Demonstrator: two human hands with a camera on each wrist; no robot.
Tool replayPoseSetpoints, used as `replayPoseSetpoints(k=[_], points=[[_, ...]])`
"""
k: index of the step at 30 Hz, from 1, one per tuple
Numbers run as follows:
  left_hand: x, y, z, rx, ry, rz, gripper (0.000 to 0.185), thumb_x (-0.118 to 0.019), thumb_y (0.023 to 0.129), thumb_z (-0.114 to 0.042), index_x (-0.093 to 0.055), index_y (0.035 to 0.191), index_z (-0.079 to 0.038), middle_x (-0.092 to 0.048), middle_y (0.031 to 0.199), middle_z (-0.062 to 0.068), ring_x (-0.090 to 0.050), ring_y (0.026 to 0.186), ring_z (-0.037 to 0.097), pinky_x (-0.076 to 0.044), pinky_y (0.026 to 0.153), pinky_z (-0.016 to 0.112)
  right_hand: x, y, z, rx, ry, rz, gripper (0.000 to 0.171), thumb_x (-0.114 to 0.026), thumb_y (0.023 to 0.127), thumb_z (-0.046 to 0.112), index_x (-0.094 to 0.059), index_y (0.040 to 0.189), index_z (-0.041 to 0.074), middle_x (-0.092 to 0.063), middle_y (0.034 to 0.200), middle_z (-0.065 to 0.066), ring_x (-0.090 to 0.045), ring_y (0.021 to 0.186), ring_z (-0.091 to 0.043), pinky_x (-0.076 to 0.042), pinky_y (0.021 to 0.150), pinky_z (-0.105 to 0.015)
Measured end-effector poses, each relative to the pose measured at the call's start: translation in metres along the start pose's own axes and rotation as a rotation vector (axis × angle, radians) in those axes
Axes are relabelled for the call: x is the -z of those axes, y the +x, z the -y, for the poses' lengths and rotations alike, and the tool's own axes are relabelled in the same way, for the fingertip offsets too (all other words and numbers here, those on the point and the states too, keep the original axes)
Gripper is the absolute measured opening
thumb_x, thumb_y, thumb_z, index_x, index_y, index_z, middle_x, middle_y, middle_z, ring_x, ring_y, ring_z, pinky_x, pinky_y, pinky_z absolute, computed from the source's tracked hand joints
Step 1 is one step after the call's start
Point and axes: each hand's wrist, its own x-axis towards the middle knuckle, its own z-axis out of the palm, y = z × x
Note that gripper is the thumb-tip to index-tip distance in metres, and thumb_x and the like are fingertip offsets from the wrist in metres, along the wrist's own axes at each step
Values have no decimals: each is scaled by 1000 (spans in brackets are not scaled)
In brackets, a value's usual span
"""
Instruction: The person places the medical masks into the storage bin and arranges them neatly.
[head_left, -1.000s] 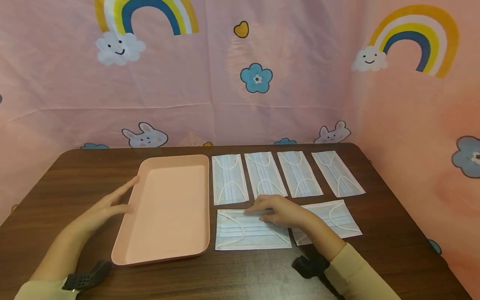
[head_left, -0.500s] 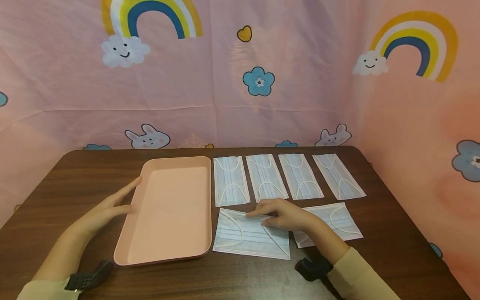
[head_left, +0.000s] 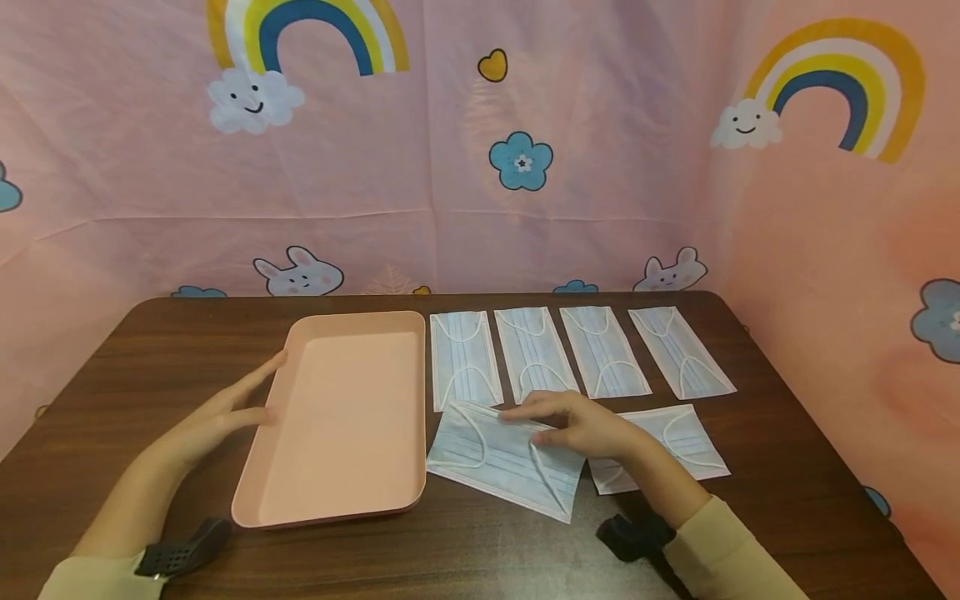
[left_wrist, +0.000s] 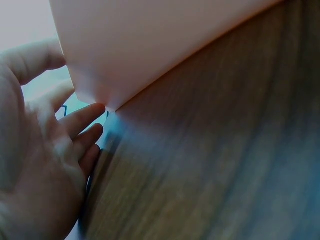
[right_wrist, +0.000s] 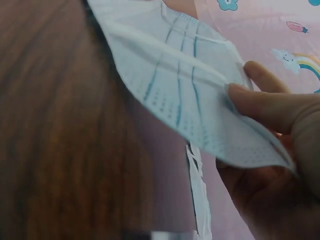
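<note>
Our right hand (head_left: 581, 427) pinches the pale blue pleated face mask (head_left: 502, 457) at frame centre, lifting its edge, while our left hand (head_left: 217, 415) rests flat-fingered, steadying the pink rectangular plastic tray (head_left: 341, 508).

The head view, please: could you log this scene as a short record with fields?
left hand: open, fingers straight against the tray's left rim
right hand: pinches the lifted mask, thumb under and fingers on top
lifted mask: tilted, far edge raised, just right of the tray
tray: pink, nothing in it
back row: four masks flat, side by side
front mask: flat, partly hidden behind the right hand
table: dark wood
</note>
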Motion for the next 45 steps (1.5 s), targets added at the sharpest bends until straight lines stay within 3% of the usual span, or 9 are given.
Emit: replayPoseSetpoints(k=[5, 11, 20, 27, 32, 38, 42, 45], points=[[-1, 0, -1, -5, 6, 1, 75, -55, 93, -8, -13, 155, -17, -4, 160, 4, 7, 142, 24, 8, 95, 75, 4, -2, 2, 62, 55, -67, 42, -65, 86, -2, -62, 127, 2, -64, 113, -6, -53, 99, -19, -44, 85, -30], [-2, 0, -1, -8, -4, -5, 76, -55, 93, -6, -14, 155, -16, -6, 160, 4, 5, 141, 20, 7, 97, 73, 7, -4, 7, 44, 91, -137, 42, -64, 87, -3, -61, 128, 1, -63, 112, -7, -53, 100, -20, -44, 84, -29], [-1, 2, -2, -13, 12, -9, 76, -56, 93, -7, -13, 155, -16, -5, 160, 6, 5, 142, 27, 7, 97, 73, 6, -2, 18, 42, 153, -258, 45, -64, 86, -5, -56, 130, -3, -59, 120, -13, -50, 108, -23, -43, 90, -30], [-2, 2, -2, -7, 15, -13, 75, -56, 93, -8, -14, 155, -16, -6, 160, 6, 6, 141, 28, 6, 96, 74, -5, 5, 25, 11, 328, -346, 48, -62, 87, -9, -51, 134, -5, -51, 132, -19, -57, 99, -28, -54, 73, -36], [-1, 1, -2, -7, 22, -14, 76, -56, 93, -8, -13, 155, -17, -5, 160, 8, 7, 141, 30, 6, 95, 75, -11, 14, 30, 44, 370, -416, 52, -60, 86, -13, -47, 135, -8, -49, 135, -21, -59, 100, -24, -55, 73, -36], [-2, 0, 0, -4, 17, -11, 76, -55, 93, -7, -13, 155, -17, -4, 160, 8, 8, 141, 31, 6, 94, 76, -19, 26, 38, 58, 429, -443, 55, -62, 85, -12, -45, 137, -7, -47, 140, -20, -56, 109, -22, -54, 77, -32], [-3, 0, 0, -3, 20, -15, 76, -55, 93, -8, -13, 155, -17, -5, 160, 8, 7, 141, 31, 5, 94, 76, -23, 34, 41, 78, 448, -441, 57, -62, 85, -11, -44, 139, -6, -48, 138, -21, -57, 105, -21, -54, 75, -30], [-3, -1, 0, -6, 20, -14, 75, -55, 93, -8, -13, 155, -18, -5, 160, 6, 6, 141, 28, 5, 94, 76, -27, 42, 41, 118, 446, -437, 58, -61, 85, -13, -42, 139, -8, -47, 138, -23, -56, 108, -22, -52, 80, -31]])
